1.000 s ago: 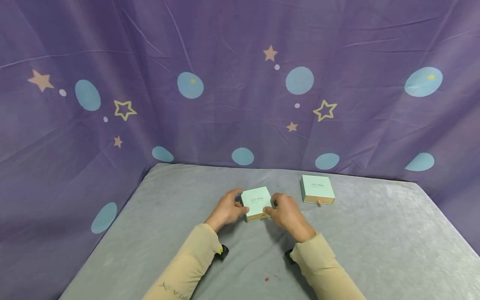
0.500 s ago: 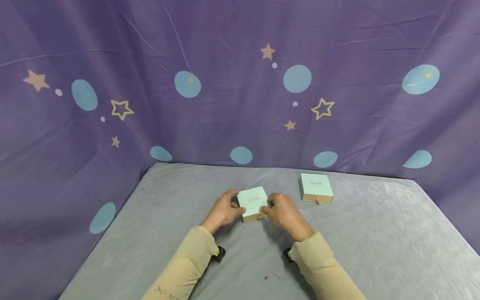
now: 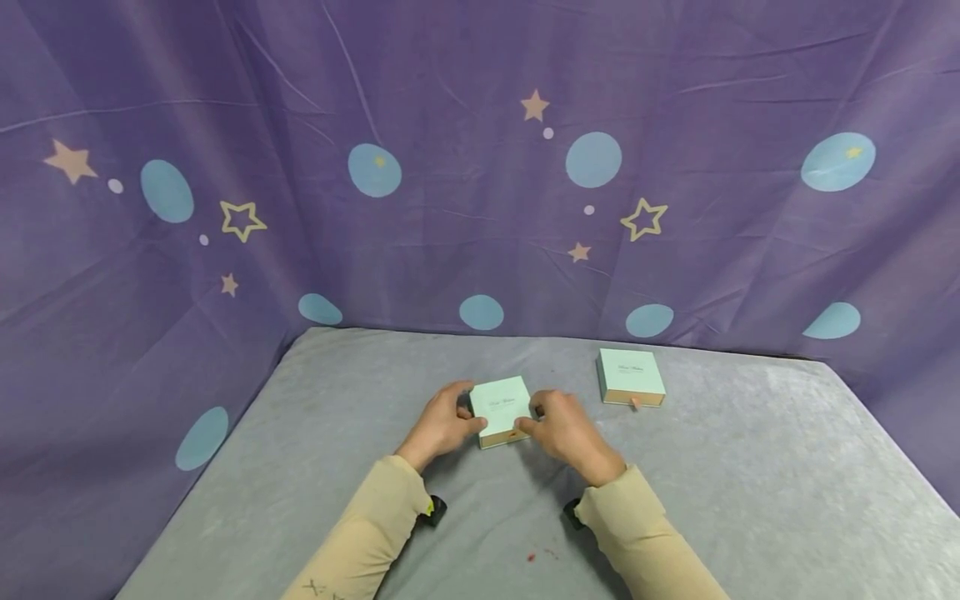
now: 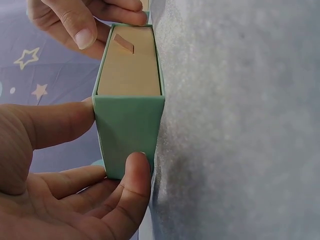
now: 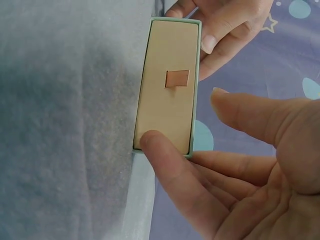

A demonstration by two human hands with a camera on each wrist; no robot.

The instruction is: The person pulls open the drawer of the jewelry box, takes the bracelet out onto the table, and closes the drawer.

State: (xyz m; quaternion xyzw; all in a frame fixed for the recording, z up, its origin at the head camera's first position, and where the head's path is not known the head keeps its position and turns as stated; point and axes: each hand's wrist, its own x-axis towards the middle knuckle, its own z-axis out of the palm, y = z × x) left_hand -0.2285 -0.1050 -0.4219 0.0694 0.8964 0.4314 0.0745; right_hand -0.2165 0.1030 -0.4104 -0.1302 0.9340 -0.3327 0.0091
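Observation:
A mint-green drawer box [image 3: 501, 406] with dark lettering on its lid rests on the grey cloth, slightly turned. Its tan drawer front [image 5: 167, 110] sits flush in the sleeve and bears a small pinkish pull tab [image 5: 177, 78]. My left hand [image 3: 442, 423] grips the left end, thumb at the top edge and fingers along the side. At the opposite end my right hand [image 3: 566, 429] holds the box with curled fingers; its thumb hovers by the top edge in the right wrist view, and one fingertip touches the drawer front's corner.
A second mint-green drawer box [image 3: 631, 375] stands farther back to the right, its tab facing me. Grey cloth [image 3: 750, 467] covers the table, with small red marks [image 3: 532, 557] near the front. A purple star-patterned curtain [image 3: 420, 250] hangs behind and on the left.
Both hands and the box between them have shifted slightly left and nearer to me. The second box stays in place; the head view has shifted a little.

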